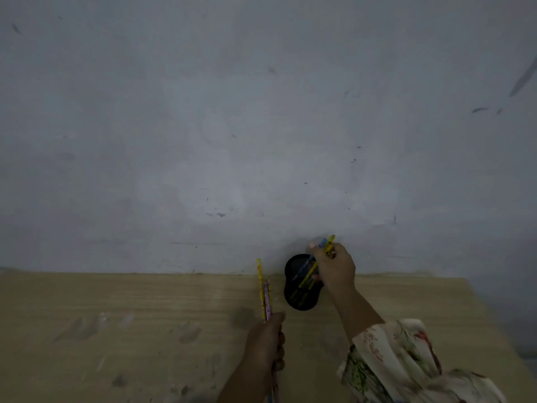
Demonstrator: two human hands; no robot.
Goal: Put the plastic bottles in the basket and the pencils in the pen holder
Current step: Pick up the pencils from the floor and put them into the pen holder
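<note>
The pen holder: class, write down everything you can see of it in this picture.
The pen holder is a black, round, open-topped cup, its material hard to tell in the dim light. It stands on the wooden table close to the grey wall, its mouth tipped toward the camera. Several pencils already lean inside. The right hand reaches over its far rim, lowering a yellow and a blue pencil into it. The left hand waits beside it with more pencils, not touching it.

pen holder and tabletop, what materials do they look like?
Pen holder: black and opaque, with a smooth lobed wall and a faint sheen, so probably moulded plastic; the dim light leaves metal possible. Tabletop: pale matte wood grain running lengthwise, with smudges; likely laminate or veneer, though solid wood cannot be ruled out.
</note>
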